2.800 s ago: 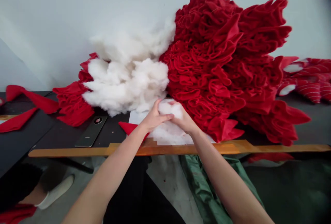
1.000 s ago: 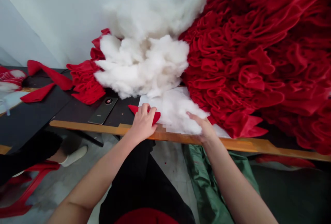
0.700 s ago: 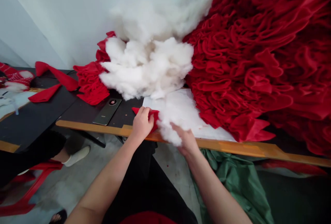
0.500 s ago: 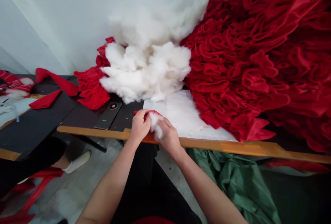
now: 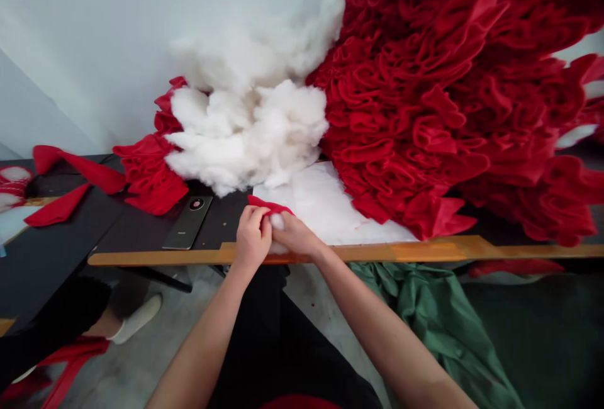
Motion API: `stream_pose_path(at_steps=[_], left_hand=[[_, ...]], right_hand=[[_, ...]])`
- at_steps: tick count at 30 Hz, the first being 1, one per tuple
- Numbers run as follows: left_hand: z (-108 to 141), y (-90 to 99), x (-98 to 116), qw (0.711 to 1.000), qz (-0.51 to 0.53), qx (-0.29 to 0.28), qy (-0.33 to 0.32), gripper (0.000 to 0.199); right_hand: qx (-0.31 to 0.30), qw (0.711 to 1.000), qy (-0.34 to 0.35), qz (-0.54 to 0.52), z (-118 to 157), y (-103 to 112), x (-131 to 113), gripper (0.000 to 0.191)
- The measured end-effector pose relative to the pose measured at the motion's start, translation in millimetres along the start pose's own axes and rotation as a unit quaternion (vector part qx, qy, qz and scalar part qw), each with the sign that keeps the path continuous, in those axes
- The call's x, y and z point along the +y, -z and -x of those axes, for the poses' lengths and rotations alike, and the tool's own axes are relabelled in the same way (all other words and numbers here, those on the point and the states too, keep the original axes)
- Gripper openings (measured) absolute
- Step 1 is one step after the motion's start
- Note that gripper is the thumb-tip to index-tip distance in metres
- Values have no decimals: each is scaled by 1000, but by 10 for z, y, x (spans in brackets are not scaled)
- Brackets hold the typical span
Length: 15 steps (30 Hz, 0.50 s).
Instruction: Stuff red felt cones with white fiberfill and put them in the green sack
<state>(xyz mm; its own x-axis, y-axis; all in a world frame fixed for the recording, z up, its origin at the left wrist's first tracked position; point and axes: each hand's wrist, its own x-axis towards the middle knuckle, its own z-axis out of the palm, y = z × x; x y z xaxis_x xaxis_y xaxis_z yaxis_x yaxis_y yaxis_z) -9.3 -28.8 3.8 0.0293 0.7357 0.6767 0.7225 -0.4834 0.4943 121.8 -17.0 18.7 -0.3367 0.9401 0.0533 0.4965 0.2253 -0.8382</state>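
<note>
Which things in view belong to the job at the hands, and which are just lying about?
At the job: left hand pinching the red felt piece; right hand pressing white stuffing against it; heap of loose stuffing nearby.

Lying about: smartphone; red felt strips; green cloth; white sheet; ruffled red fabric heap.

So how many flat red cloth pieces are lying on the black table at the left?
2: a long strip towards the back, and a shorter, pointed piece nearer the front of the table. Others could be hidden.
</note>
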Motion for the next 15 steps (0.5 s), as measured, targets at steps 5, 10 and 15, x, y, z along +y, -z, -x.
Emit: stream_pose_path(at_steps=[5, 10, 15], left_hand=[[-44, 12, -42, 997, 36, 1, 75, 18], [-8, -21, 88, 999, 25, -20, 26, 15], [6, -42, 67, 999, 13, -20, 39, 15]], right_hand=[[74, 992, 103, 11, 203, -102, 68, 25], [210, 962, 61, 164, 60, -263, 215, 19], [320, 910, 123, 232, 100, -239, 220, 23]])
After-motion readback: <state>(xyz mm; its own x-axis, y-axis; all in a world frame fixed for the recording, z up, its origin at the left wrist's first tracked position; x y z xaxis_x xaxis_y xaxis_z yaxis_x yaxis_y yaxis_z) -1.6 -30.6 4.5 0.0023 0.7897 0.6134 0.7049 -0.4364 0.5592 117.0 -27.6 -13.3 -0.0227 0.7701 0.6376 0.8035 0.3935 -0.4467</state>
